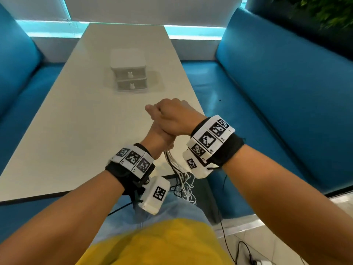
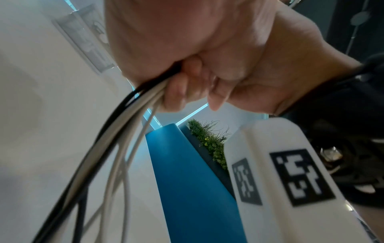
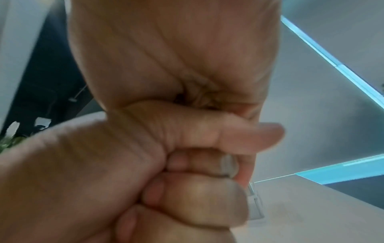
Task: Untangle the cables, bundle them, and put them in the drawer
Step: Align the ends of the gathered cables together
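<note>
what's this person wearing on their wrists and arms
Both forearms are bare, no sleeves. Each wrist carries a black fabric strap with a curved white band of black-and-white square tag markers: left wristband, right wristband. A white boxy camera housing with its own tag hangs beneath each: left housing, right housing. Thin black wires run off the left strap.

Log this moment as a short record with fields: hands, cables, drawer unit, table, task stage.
left hand: left hand grips the cables, fingers curled round them
right hand: right hand closed over the left one; what it holds is hidden
cables: cables, several white and at least one black, hang from the hands past the table's near edge
drawer unit: drawer unit, white, two drawers, both closed, farther along the table
table: table, pale, between blue benches
task stage: cables in hand, not yet in a drawer
</note>
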`<state>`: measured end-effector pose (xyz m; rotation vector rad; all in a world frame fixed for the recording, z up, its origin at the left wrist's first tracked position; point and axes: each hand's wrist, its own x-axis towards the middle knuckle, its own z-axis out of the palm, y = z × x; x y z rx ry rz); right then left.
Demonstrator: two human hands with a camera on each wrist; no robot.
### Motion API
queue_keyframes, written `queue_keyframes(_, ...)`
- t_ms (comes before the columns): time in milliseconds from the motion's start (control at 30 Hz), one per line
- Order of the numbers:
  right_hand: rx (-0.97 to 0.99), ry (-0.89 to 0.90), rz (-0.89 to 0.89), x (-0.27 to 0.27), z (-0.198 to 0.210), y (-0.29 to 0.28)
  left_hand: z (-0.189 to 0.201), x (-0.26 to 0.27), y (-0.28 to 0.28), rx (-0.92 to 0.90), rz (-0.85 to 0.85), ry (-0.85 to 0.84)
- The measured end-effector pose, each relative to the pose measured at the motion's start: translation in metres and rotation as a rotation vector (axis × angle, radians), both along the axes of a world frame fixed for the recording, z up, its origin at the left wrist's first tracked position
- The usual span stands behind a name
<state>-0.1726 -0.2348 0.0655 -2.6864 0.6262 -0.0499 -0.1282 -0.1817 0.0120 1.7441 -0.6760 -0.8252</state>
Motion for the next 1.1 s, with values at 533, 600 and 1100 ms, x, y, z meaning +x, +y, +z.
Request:
queue_keyframes(533,0.673,-0.242,-0.149,-0.021,0.011,-0.026,0.007,0.008,0.007,-0.204,0.062,0.373)
queue_keyframes(600,0.890,-0.259,-0.253,-0.026,-0.011,-0.016,0.015,0.014,0.002,-0.251,0.157,0.456)
queue_keyframes(1100,0.268,-0.241,-0.103,-0.029,-0.033,0.009,0.021,0.068,-0.013,-0.241,0.076,0.506)
